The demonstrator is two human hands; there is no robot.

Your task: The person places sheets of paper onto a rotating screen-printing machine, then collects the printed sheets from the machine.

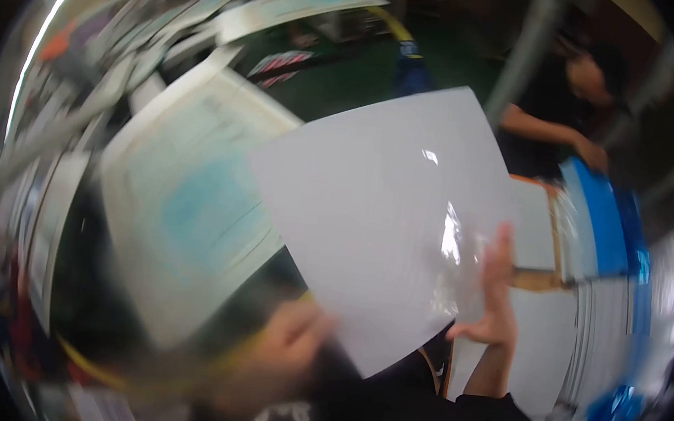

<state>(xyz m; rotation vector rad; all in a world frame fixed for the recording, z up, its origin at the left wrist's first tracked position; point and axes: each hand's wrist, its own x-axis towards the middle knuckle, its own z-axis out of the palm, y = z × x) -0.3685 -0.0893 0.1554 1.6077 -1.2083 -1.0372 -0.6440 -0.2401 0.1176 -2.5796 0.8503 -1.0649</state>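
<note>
A large glossy white sheet (384, 223) is tilted in front of me, with bright reflections on its right part. My left hand (294, 337), smeared by motion, has its fingers curled at the sheet's lower left edge and appears to grip it. At the right edge, my right hand (496, 297) has its fingers stretched out and its thumb apart, and the palm faces the sheet. Beside the sheet on the left lies a pale board (204, 175) with a light-blue stain, partly covered by the sheet's corner.
A yellow hose or strap (130, 381) curves past my left hand. To the right are stacked white sheets (539, 332) and blue sheets (593, 213), where another person's hand (593, 155) reaches. Another blue-stained board (306, 11) lies at the back. A grey post (527, 55) stands near the person.
</note>
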